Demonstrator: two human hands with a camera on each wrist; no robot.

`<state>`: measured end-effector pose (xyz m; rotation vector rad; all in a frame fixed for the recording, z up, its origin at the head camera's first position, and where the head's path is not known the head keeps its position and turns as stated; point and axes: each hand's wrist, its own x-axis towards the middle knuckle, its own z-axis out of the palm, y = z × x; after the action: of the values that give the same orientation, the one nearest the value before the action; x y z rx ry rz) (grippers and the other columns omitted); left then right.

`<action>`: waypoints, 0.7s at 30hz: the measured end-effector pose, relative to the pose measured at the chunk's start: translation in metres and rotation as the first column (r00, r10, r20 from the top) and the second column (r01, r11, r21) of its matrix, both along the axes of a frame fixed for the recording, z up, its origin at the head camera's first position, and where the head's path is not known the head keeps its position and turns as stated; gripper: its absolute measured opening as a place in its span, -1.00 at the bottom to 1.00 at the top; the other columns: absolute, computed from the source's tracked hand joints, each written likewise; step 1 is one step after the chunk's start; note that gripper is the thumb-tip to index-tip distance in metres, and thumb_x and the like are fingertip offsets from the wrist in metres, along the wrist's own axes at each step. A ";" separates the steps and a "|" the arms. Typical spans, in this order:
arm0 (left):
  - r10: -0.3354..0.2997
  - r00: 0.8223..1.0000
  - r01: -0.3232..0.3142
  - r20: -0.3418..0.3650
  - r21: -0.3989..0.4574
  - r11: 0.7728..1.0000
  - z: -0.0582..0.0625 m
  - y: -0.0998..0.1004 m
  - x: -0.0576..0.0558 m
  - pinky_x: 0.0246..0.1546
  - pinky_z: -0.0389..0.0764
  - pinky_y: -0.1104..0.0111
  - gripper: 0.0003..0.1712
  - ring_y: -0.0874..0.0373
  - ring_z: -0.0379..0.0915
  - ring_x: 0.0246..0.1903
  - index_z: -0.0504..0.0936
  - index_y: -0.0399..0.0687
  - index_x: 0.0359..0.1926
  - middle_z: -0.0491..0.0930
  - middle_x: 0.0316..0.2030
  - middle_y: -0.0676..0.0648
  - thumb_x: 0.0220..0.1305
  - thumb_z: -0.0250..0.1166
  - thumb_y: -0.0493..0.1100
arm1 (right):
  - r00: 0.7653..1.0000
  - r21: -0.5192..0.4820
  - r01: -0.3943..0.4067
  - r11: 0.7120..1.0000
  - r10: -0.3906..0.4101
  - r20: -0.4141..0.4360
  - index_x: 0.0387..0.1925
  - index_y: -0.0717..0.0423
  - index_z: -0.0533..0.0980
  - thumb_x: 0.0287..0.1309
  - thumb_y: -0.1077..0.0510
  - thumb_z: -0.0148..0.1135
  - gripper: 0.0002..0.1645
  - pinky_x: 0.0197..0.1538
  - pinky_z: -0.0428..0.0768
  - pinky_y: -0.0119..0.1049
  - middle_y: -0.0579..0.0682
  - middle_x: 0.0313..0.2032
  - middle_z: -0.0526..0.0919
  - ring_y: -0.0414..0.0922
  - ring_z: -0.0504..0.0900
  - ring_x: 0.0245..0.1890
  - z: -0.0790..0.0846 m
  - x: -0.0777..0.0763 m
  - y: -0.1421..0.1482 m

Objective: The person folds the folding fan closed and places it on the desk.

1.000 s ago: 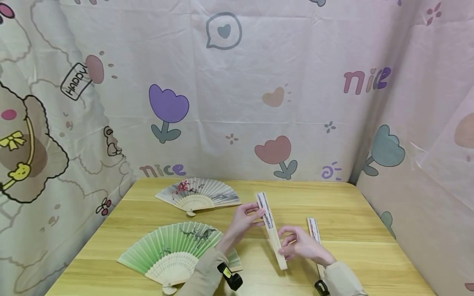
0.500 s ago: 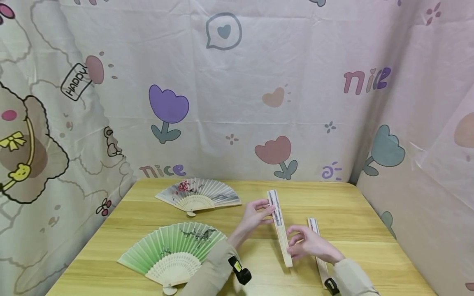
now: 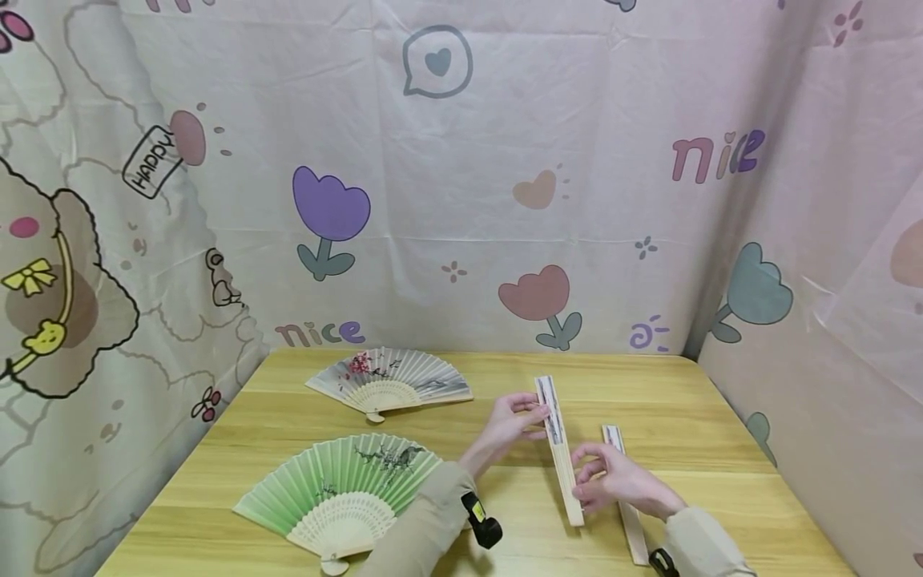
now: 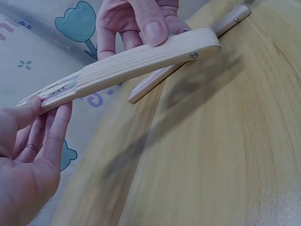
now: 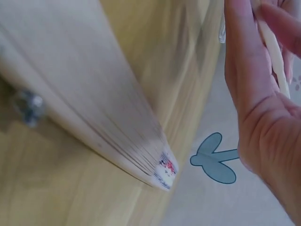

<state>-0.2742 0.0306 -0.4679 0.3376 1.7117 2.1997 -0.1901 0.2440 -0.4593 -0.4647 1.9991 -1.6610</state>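
wooden table point(image 3: 652, 397). green fan point(image 3: 342, 498), spread. grey fan point(image 3: 389, 381), spread, behind it. lying folded fan point(image 3: 631, 525), right side. raised folded fan point(image 3: 561, 461), tilted above the table. left hand point(image 3: 510, 421), pinching its printed end; right hand point(image 3: 613, 479), pinching its wooden end. apparent step: two-handed positioning; next move likely calls for even grips.

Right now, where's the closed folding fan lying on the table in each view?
Head: closed folding fan at lower right, partly behind the right hand.
Left wrist: upper middle, partly hidden behind the held fan.
Right wrist: large, across the left half.
Shared landmark: the right hand, in all three.
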 end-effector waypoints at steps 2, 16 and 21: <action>-0.005 1.000 0.005 0.012 -0.005 1.000 -0.001 0.002 0.000 -0.08 0.86 0.22 -0.65 0.19 0.64 -0.32 0.54 -0.48 0.07 0.64 -0.30 -0.05 0.31 0.30 -0.37 | 1.000 0.013 0.008 1.000 -0.008 -0.002 -0.04 0.45 0.31 0.18 0.37 0.27 -0.61 -0.18 0.88 -0.08 0.03 -0.38 0.61 -0.06 0.73 -0.39 -0.001 0.001 0.000; -0.023 0.999 0.025 0.033 -0.043 0.999 -0.016 0.012 -0.002 -0.06 0.85 0.17 -0.66 0.18 0.68 -0.32 0.55 -0.48 0.07 0.69 -0.23 -0.12 0.29 0.29 -0.43 | 0.998 0.097 0.055 0.994 -0.056 0.005 -0.12 0.41 0.35 0.10 0.42 0.26 -0.66 -0.26 0.88 -0.07 0.04 -0.46 0.66 -0.08 0.71 -0.46 -0.005 0.006 -0.002; -0.055 0.998 0.058 0.040 -0.059 0.997 -0.019 0.011 -0.003 -0.05 0.85 0.18 -0.62 0.17 0.68 -0.34 0.54 -0.45 0.10 0.64 -0.25 -0.08 0.25 0.29 -0.50 | 0.998 0.112 0.059 0.992 -0.062 0.022 -0.09 0.39 0.32 0.05 0.44 0.32 -0.57 -0.24 0.88 -0.11 0.00 -0.44 0.58 -0.09 0.70 -0.43 -0.003 0.008 -0.003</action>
<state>-0.2773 0.0416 -0.4867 0.3226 1.7223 2.0968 -0.1818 0.2412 -0.4621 -0.3442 2.0928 -1.5729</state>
